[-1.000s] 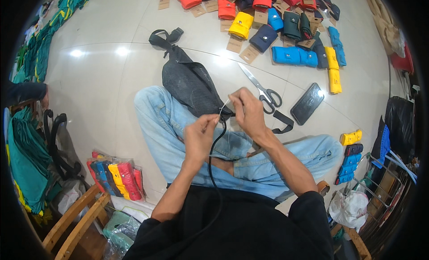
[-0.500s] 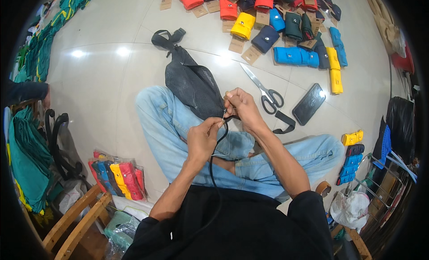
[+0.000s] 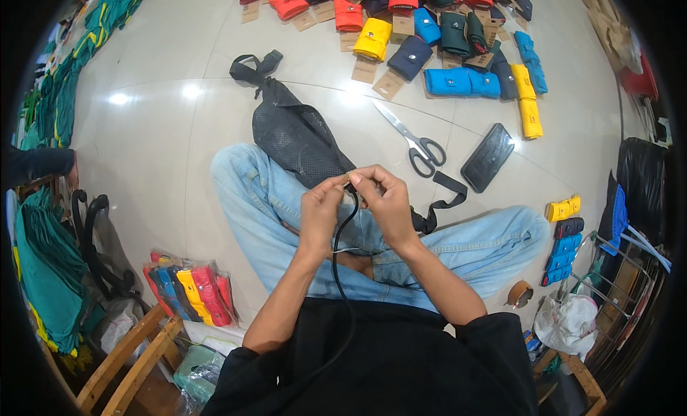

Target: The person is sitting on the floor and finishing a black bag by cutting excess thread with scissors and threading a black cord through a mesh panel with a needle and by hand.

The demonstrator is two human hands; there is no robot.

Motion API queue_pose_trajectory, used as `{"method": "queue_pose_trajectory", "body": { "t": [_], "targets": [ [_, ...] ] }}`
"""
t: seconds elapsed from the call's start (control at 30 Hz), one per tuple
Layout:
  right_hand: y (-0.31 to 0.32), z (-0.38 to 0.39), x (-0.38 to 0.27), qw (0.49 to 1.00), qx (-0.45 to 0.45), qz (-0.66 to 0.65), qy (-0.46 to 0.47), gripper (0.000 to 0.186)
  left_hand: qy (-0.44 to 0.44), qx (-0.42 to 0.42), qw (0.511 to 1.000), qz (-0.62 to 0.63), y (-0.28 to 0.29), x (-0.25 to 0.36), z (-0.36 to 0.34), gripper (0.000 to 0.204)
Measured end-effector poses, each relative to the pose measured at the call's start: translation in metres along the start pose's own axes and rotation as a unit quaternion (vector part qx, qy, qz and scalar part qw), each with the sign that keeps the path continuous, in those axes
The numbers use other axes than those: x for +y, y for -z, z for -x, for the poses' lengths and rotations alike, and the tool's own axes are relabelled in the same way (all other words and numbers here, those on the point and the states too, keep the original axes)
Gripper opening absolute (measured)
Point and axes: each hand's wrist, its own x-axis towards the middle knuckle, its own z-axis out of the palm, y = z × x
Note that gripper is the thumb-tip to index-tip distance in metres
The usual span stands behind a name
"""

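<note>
A black mesh waist bag point(image 3: 292, 133) lies across my raised left knee, its narrow end reaching my fingers. My left hand point(image 3: 320, 212) is closed, pinching at that end of the bag. Against it, my right hand point(image 3: 386, 205) is closed too, thumb and forefinger pressed together; a tiny brownish bit shows between the fingertips, too small to name. A pale thread point(image 3: 346, 250) seems to hang below my hands. The bag's black strap point(image 3: 451, 194) trails out past my right hand. A black cord point(image 3: 336, 262) runs from near my hands down over my shirt.
Scissors point(image 3: 418, 148) and a phone point(image 3: 488, 157) lie on the tiles ahead. Beyond them are many rolled, snapped coloured pouches point(image 3: 372, 38). More stacks flank me: bagged pouches point(image 3: 192, 291) at left, others point(image 3: 563, 248) at right. Another person's arm point(image 3: 39, 165) shows far left.
My right hand has come down and closer to my left; the thin shiny needle-like piece between them no longer shows. The view has shifted slightly. More of the strap shows beside my right hand.
</note>
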Motion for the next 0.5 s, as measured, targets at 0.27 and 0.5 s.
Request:
{"method": "queue_pose_trajectory", "body": {
  "t": [0.27, 0.5],
  "targets": [
    [-0.006, 0.018, 0.017, 0.993, 0.059, 0.076, 0.067, 0.012, 0.081, -0.038, 0.996, 0.023, 0.005, 0.008, -0.016, 0.025],
    [0.013, -0.008, 0.001, 0.928, 0.018, 0.231, 0.292, 0.021, 0.022, 0.019, 0.999, -0.028, -0.001, 0.016, -0.011, 0.021]
  ]
}}
